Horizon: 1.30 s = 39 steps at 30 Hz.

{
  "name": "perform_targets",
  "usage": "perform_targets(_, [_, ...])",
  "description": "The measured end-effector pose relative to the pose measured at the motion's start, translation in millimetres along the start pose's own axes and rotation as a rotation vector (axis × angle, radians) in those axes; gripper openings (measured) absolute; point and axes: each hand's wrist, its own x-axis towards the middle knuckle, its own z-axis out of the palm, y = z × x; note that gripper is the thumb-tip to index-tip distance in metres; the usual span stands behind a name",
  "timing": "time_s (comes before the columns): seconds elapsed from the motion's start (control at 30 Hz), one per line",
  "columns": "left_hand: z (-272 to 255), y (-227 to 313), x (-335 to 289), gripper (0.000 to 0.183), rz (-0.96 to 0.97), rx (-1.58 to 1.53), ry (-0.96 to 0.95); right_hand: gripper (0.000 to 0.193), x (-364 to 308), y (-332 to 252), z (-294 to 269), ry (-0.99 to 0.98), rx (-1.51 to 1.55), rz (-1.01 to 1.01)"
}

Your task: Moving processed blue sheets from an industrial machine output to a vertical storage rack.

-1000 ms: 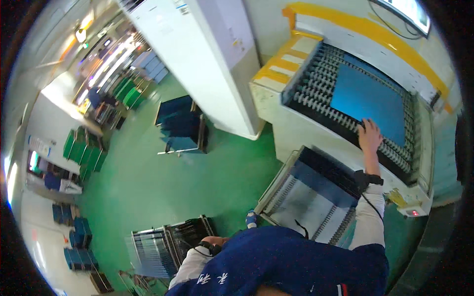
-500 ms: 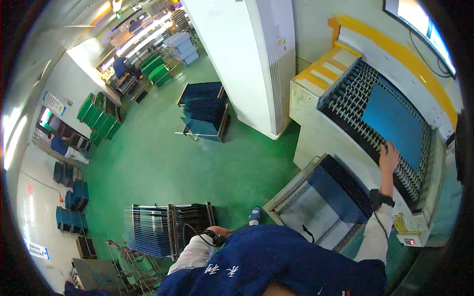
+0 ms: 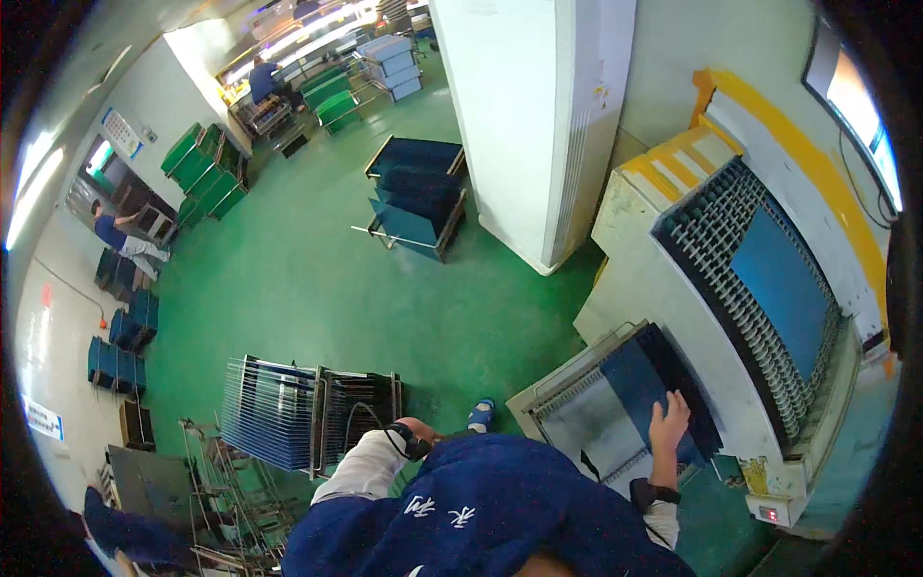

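Note:
My right hand (image 3: 667,421) is over a slotted rack (image 3: 550,392) of dark blue panels, its fingers apart and nothing seen in them. Just behind that hand lies the face of a blue panel (image 3: 630,380); whether the fingertips touch it I cannot tell. On the roller conveyor (image 3: 707,245) at the right rests a flat blue panel (image 3: 781,288), with neither hand on it. My left hand (image 3: 419,430) is low beside my body, close to a wire rack (image 3: 269,413) of upright panels. Its fingers are mostly hidden.
A tall white cabinet (image 3: 524,125) stands beyond the conveyor. Another rack of blue panels (image 3: 413,197) sits on the green floor (image 3: 317,298). Green racks (image 3: 204,168) line the left wall. Metal frames (image 3: 226,490) stand at lower left. A person (image 3: 125,236) is near the doorway.
My right hand has left the conveyor's near edge and come down and left to the panel rack. The view has shifted a little. The panel stays on the rollers.

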Motion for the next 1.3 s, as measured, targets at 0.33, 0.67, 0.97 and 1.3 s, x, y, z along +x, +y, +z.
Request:
perform_targets(0.33, [6.8, -74.1, 58.2, 0.056, -0.095, 0.121, -0.038, 0.050, -36.3, -21.3, 10.7, -0.086, -0.270, 0.119])
perform_targets(0.67, [12.9, -40.5, 19.7, 0.052, -0.122, 0.082, 0.081, 0.053, -19.6, -35.9, 5.9, -0.086, -0.293, 0.131])
perform_targets(0.97, [4.1, 2.4, -4.9, 0.063, -0.357, 0.083, 0.068, 0.057, -11.7, -23.3, 5.9, -0.175, -0.348, 0.177])
perform_targets(1.3, [7.2, 14.0, -25.3, 0.078, -0.103, 0.017, -0.001, 0.044, -7.3, -30.5, 11.7, -0.107, -0.343, 0.177])
